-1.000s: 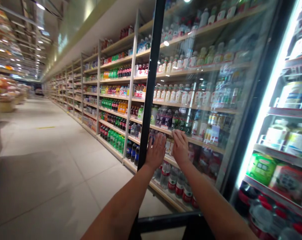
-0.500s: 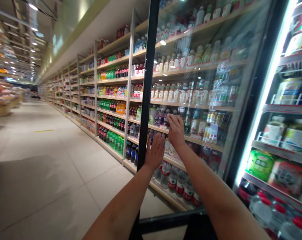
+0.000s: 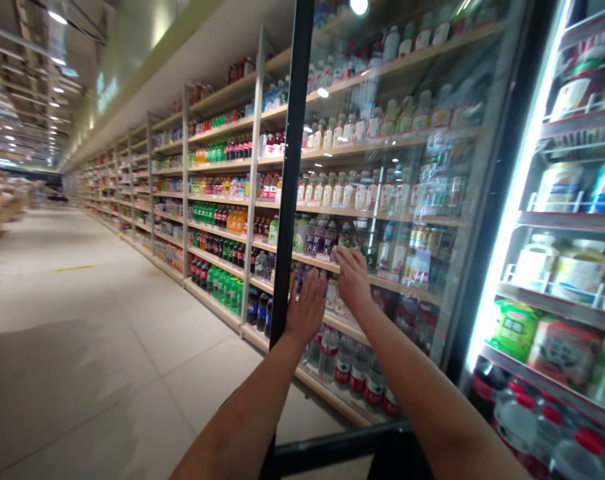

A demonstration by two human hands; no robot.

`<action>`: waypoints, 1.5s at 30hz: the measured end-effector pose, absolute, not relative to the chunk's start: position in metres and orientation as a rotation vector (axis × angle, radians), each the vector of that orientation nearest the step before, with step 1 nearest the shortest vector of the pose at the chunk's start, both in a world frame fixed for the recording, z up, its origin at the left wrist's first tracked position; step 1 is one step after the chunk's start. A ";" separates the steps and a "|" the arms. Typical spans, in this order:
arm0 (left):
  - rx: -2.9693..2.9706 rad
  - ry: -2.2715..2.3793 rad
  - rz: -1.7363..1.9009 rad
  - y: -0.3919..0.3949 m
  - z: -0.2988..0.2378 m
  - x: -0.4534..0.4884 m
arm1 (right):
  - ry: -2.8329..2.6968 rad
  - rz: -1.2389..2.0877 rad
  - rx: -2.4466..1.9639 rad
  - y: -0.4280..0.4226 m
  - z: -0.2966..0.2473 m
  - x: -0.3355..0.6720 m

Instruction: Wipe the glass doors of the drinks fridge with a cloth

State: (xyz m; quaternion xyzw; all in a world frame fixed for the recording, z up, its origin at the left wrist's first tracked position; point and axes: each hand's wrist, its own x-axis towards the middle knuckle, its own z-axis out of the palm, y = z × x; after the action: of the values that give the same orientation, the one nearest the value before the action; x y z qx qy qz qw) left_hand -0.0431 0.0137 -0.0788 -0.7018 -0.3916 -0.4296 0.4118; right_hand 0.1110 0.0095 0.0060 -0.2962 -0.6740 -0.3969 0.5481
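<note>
A glass cooler door point(image 3: 362, 173) with a black frame stands swung open in front of me. My left hand point(image 3: 306, 303) lies flat on the glass with fingers stretched out, its wrist beside the door's left frame edge. Slightly higher and to the right, my right hand point(image 3: 353, 275) is at the glass, fingers bent and pressed together. Whatever those fingers might hold is too small or hidden to make out. Through the pane, shelves of bottles show behind both hands.
To the right, the lit cooler point(image 3: 567, 290) holds bottles, cans and packs, with red-capped bottles point(image 3: 525, 413) at the bottom. Long drink shelves point(image 3: 217, 193) run along the aisle on the left. A pale tiled floor point(image 3: 97, 347) stretches beside them.
My right hand has slid a little way down the glass. The left hand keeps its place near the frame. The whole view has shifted slightly.
</note>
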 end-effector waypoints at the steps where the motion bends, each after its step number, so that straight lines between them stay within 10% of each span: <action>1: -1.766 -0.986 -1.082 0.014 -0.079 -0.043 | -1.595 -0.934 -0.704 0.010 0.006 0.111; 25: -1.768 -0.996 -1.106 0.014 -0.079 -0.043 | -1.913 -0.900 -0.659 -0.018 -0.155 0.124; 45: -1.727 -0.981 -1.106 0.014 -0.080 -0.043 | -1.880 -0.865 -0.735 -0.020 -0.146 0.122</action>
State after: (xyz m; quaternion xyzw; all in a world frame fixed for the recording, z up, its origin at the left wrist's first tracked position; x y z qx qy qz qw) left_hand -0.0426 0.0138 -0.0800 -0.6892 -0.3914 -0.4414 0.4207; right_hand 0.1224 -0.0200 -0.1456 -0.2979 -0.7622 -0.3506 0.4554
